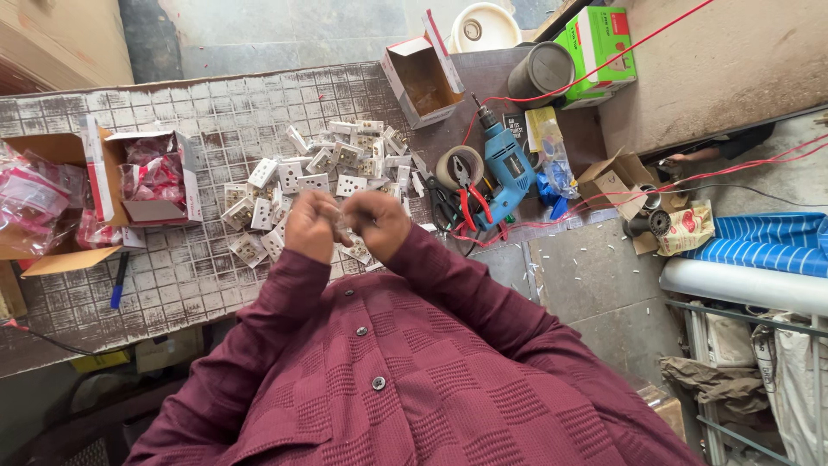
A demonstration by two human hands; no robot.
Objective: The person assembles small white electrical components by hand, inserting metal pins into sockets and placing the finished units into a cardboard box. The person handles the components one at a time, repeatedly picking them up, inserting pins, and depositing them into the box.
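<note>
My left hand (309, 226) and my right hand (378, 223) meet close together above the tiled worktop (198, 103), both closed around one small white socket part (342, 226) held between them. Most of that part is hidden by my fingers. Just beyond my hands lies a loose heap of several white plastic socket pieces (323, 168). Maroon sleeves cover both of my arms.
An open carton of red-packed items (148, 177) and clear bags (30, 203) sit left. A blue pen (118, 282) lies near the front edge. Right of the heap lie a blue drill (507, 164), red-handled pliers (470, 200), a tape roll (450, 162), an empty open box (423, 82) and red wires (690, 177).
</note>
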